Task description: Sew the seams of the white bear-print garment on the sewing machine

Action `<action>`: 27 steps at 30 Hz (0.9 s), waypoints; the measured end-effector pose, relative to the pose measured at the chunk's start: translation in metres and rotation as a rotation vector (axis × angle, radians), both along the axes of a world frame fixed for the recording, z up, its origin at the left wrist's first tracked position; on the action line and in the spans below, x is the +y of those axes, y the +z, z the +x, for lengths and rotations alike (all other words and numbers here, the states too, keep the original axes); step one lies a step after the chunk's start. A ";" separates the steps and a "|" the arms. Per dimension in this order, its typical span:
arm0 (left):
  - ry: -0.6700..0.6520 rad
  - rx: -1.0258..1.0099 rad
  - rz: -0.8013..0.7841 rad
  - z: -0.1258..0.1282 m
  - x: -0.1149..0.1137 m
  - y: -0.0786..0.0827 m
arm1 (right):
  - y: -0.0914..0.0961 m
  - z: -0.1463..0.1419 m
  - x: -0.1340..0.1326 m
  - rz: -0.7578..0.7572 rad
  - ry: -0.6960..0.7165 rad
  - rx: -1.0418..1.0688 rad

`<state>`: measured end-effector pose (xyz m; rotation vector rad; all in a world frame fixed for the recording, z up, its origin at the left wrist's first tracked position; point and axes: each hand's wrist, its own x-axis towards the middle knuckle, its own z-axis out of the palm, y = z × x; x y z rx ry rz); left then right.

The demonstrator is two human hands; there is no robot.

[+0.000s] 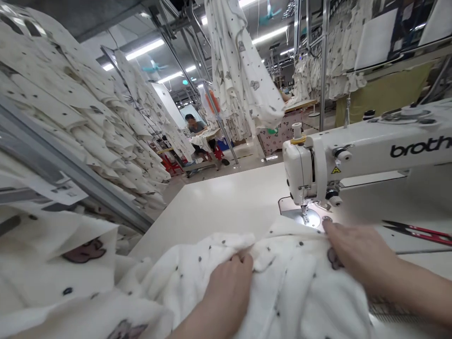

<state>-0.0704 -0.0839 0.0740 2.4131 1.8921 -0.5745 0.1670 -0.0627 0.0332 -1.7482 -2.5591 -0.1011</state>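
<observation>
Fabric (pixel 282 287) pinched in a fold by left-hand fingers (pixel 243 263), flattened under right-hand fingers (pixel 335 233); presser foot (pixel 304 214) just beyond those fingers, nothing under it yet.

We find the right hand (pixel 356 254) just short of the machine head (pixel 314 165), with the needle (pixel 303 212) ahead of its fingers. The snips (pixel 416 233) lie to that hand's right, blocking a sideways sweep. The cloth (pixel 282 282) bunches under both hands. Ahead of the left hand (pixel 228 294), we have a way forward over the table (pixel 219 202), up to the machine. A metal rail (pixel 77 169) stands farther left.
</observation>
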 end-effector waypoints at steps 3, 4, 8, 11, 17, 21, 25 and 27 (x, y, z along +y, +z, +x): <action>-0.053 -0.064 0.025 0.004 0.009 -0.001 | -0.009 0.026 -0.015 0.015 -0.086 -0.084; -0.081 -0.098 0.033 0.007 0.011 0.001 | -0.010 0.030 -0.020 0.053 -0.060 -0.075; -0.125 -0.424 -0.039 0.017 0.006 0.016 | 0.000 0.026 -0.036 0.057 0.184 0.314; -0.099 -0.662 -0.208 0.022 -0.001 0.029 | 0.011 0.013 -0.039 -0.261 0.108 0.560; -0.104 -0.625 -0.072 0.024 0.040 0.017 | 0.007 -0.004 -0.025 -0.284 0.118 0.509; -0.093 -0.478 -0.143 0.012 0.074 -0.005 | 0.004 0.000 -0.019 -0.338 0.099 0.591; -0.147 -0.437 -0.085 0.016 0.092 0.000 | 0.001 0.006 -0.019 -0.377 0.055 0.679; -0.171 -0.447 0.030 0.027 0.102 0.011 | 0.000 0.008 -0.019 -0.389 0.029 0.718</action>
